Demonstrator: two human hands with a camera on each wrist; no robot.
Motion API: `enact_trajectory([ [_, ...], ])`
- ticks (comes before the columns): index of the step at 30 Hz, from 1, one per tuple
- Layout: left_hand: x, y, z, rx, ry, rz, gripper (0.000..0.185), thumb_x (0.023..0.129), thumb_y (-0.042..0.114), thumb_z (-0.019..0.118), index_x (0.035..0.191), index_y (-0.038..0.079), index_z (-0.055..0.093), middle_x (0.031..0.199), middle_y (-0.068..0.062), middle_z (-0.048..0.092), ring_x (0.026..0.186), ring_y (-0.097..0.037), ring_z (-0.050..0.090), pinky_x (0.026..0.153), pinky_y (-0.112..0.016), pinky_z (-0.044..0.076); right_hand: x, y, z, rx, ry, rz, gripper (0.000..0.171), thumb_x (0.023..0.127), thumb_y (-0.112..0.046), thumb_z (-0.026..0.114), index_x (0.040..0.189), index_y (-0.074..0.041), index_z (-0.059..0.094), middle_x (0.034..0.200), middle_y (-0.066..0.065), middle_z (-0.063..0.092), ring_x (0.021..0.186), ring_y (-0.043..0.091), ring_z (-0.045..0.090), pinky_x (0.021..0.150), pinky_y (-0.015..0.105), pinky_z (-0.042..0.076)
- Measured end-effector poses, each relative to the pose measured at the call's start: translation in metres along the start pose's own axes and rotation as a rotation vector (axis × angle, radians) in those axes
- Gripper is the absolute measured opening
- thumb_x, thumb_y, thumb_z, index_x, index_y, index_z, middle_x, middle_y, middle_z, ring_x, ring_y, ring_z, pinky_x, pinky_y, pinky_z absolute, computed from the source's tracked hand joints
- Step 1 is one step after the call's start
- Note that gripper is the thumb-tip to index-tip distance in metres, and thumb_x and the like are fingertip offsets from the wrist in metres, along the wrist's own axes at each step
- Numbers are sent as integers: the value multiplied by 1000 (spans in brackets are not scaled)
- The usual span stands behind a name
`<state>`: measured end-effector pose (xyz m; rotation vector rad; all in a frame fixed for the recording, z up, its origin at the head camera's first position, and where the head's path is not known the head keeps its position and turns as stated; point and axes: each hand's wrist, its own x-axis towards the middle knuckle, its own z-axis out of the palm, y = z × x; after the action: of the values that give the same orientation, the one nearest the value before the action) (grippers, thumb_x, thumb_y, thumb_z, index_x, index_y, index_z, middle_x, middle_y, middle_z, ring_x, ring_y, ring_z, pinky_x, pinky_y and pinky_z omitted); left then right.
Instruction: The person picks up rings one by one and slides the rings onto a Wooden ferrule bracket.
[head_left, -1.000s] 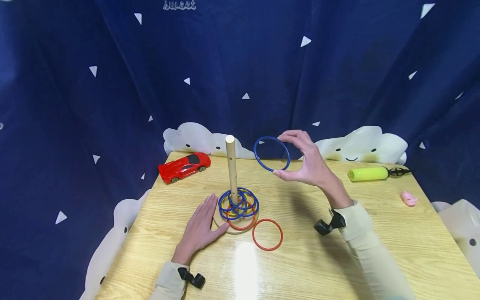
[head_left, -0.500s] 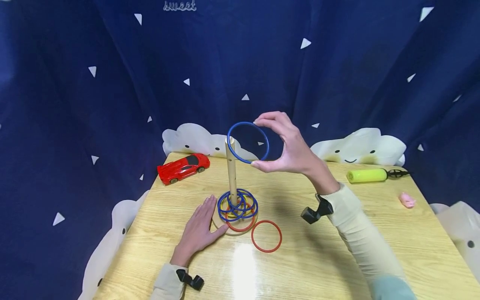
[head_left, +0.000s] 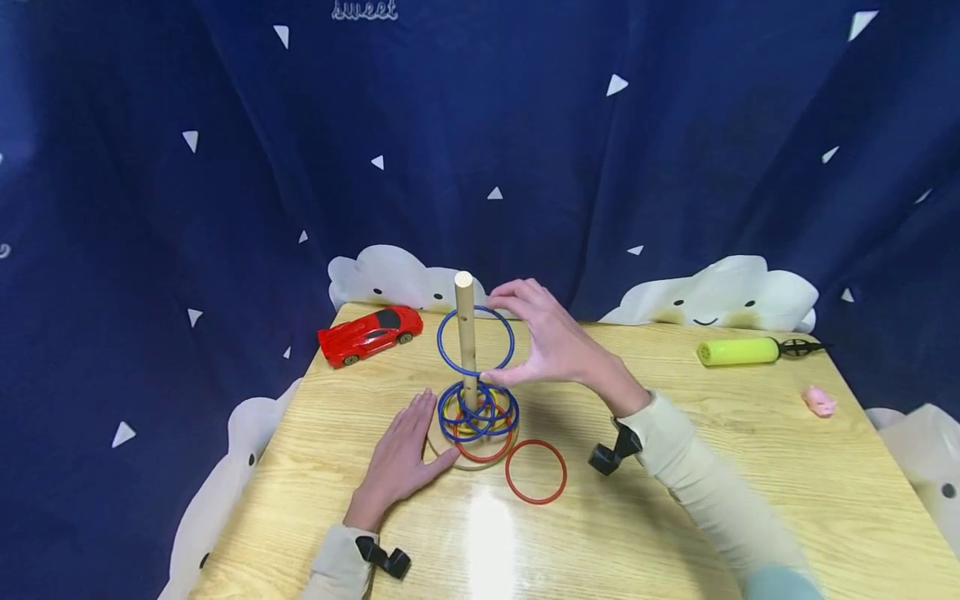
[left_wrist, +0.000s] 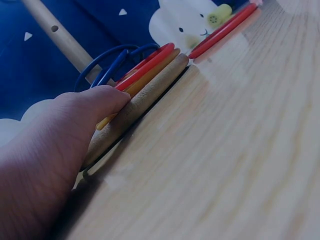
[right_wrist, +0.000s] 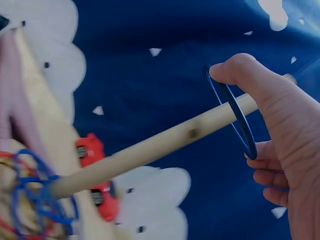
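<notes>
My right hand (head_left: 555, 346) pinches a blue ring (head_left: 476, 342) between thumb and fingertips, clasped at its near edge; the ring stands nearly upright and is threaded around the wooden peg (head_left: 466, 333), part-way down the shaft, with the peg's top showing above it; in the right wrist view the peg (right_wrist: 165, 142) passes straight through the ring (right_wrist: 232, 115) just beside my thumb. Below that grip, at the foot of the peg, lies a pile of stacked rings (head_left: 477, 414), blue, yellow and red, on the round wooden base (head_left: 468, 458); my left hand (head_left: 397, 458) lies flat on the table (head_left: 712, 500) with fingers straight, holding nothing, its fingertips touching the base's edge; the left wrist view shows the fingers (left_wrist: 95, 105) resting against the rim of the base (left_wrist: 145, 102). A loose red ring (head_left: 536, 471) lies flat on the table just beside the base, below and toward me from the held ring. Away from the grip on the left-hand side sits a red toy car (head_left: 369, 332); well apart on the right-hand side lie a yellow-green pump (head_left: 738, 351) and a small pink toy (head_left: 818, 401).
</notes>
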<state>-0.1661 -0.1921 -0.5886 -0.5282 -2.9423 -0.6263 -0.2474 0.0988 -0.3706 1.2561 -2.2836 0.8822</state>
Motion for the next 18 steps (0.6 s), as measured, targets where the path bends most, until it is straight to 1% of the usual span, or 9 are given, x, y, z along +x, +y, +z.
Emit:
enact_trajectory([
  [3, 1, 0, 0, -2, -2, 4, 104, 94, 77, 51, 168, 10, 18, 175, -4, 17, 161, -22, 13, 129, -46, 19, -16, 5, 19, -18, -41, 31, 89, 62, -58, 91, 127, -2, 68, 131, 6, 61, 120, 23, 53, 101, 46, 46],
  [7, 2, 1, 0, -7, -1, 6, 104, 95, 77, 51, 168, 10, 19, 175, -3, 17, 161, -21, 13, 129, -45, 19, -42, 13, 47, -35, -103, 78, 87, 64, -63, 88, 127, -6, 68, 131, 5, 62, 123, 23, 54, 103, 47, 47],
  [10, 1, 1, 0, -10, 5, 7, 104, 95, 75, 52, 168, 9, 19, 174, -4, 18, 161, -22, 15, 129, -45, 20, -59, 20, 68, -46, -146, 111, 85, 66, -67, 86, 125, -8, 69, 130, 3, 61, 124, 22, 53, 104, 45, 47],
  [12, 1, 1, 0, -12, 11, 6, 104, 95, 75, 54, 168, 9, 19, 174, -5, 19, 161, -23, 15, 129, -45, 20, -67, 24, 79, -52, -164, 118, 83, 66, -68, 86, 123, -9, 70, 129, 1, 61, 121, 20, 53, 103, 43, 48],
  [15, 1, 0, 0, -3, 11, 8, 104, 95, 75, 54, 167, 9, 19, 174, -5, 19, 161, -23, 15, 129, -45, 20, -75, 28, 94, -57, -177, 117, 84, 66, -67, 86, 121, -7, 70, 127, 2, 61, 119, 20, 54, 101, 41, 49],
  [18, 1, 1, -1, 0, 5, 12, 104, 95, 75, 54, 167, 9, 19, 174, -5, 18, 161, -23, 15, 129, -45, 20, -82, 30, 105, -99, -192, 109, 87, 67, -68, 83, 123, -3, 70, 127, 5, 61, 118, 22, 55, 100, 41, 49],
])
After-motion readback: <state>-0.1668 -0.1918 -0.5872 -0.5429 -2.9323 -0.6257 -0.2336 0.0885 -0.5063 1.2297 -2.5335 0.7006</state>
